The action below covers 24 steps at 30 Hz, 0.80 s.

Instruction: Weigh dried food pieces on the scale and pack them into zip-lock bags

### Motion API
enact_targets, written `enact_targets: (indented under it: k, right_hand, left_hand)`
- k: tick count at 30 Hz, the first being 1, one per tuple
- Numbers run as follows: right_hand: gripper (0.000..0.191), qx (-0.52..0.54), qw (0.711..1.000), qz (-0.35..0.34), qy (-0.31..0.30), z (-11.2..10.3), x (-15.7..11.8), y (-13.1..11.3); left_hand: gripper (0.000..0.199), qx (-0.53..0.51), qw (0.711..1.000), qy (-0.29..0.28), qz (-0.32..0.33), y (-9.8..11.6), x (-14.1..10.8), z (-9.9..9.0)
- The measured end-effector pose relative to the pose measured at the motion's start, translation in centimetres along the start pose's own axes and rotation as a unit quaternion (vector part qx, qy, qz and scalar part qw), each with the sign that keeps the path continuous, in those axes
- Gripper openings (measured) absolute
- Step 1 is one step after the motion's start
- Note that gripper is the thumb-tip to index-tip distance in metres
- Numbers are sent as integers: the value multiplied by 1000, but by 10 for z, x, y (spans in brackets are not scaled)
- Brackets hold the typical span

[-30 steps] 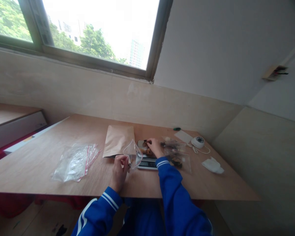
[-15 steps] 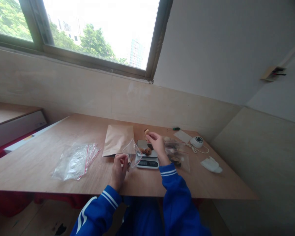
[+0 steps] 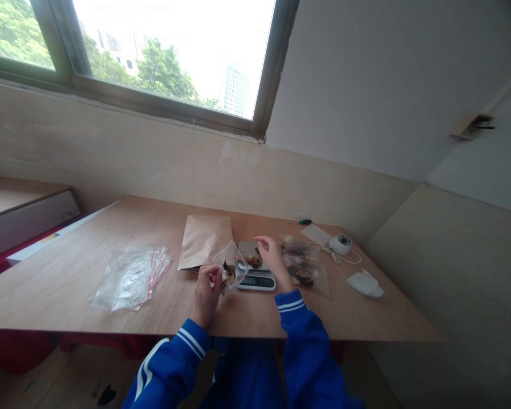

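My left hand [image 3: 207,289] is closed on the edge of a clear zip bag [image 3: 239,277], holding it upright with its mouth spread. Inside the bag lie tan and dark pieces that look like dried mushroom [image 3: 229,272]. Just behind it, a white digital scale [image 3: 267,282] carries several brown, round dried pieces [image 3: 255,261]. Over the scale's right side hovers my right hand [image 3: 271,254], its fingers apart and no piece visible in them. The scale's display is too blurred to read.
A brown paper pouch [image 3: 206,238] lies behind my left hand. Flat clear zip bags [image 3: 125,278] are to the left. On the right are filled clear bags [image 3: 317,278], a white corded device [image 3: 339,244], a crumpled white tissue [image 3: 365,283] and a green-handled tool [image 3: 305,222].
The tan piece my right hand held up is out of its fingers, and more pieces show in the bag. My right hand has lowered slightly and opened. My left hand stays put.
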State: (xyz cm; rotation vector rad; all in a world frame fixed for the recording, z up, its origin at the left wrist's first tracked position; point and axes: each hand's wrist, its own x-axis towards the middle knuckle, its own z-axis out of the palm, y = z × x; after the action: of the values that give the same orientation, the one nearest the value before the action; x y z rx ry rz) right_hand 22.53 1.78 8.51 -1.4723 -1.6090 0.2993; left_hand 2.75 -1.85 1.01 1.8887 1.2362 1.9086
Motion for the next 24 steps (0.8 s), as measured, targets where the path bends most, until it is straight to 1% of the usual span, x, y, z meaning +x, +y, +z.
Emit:
enact_targets:
  k: [2,4,7,10,13,15,20,24]
  right_hand:
    - [24,-45,998,0,-47,5,-4,22]
    - [26,-62,994,-12,-94,11,-11,38]
    - [35,-69,989,-27,-130,17,-19,48]
    - [43,-75,986,-18,-149,17,-24,52]
    - [50,-80,984,-5,-159,13,-26,57]
    - [50,-91,984,1,-156,10,-28,60]
    - [33,-135,985,8,-110,6,-27,60]
    - [30,-101,989,-9,-109,4,-21,57]
  left_hand:
    - [13,-1,1000,0,-1,1,0,0]
    - [13,-1,1000,-1,-3,0,0,0]
    - [13,-3,1000,-1,-4,0,0,0]
    - [14,-2,1000,0,-5,0,0,0]
    - [13,0,1000,0,-2,2,1,-1]
    - [12,1,1000,1,4,3,1,-1]
    - [11,3,1000,5,8,4,2,-1]
    - [9,0,1000,5,18,3,2,-1]
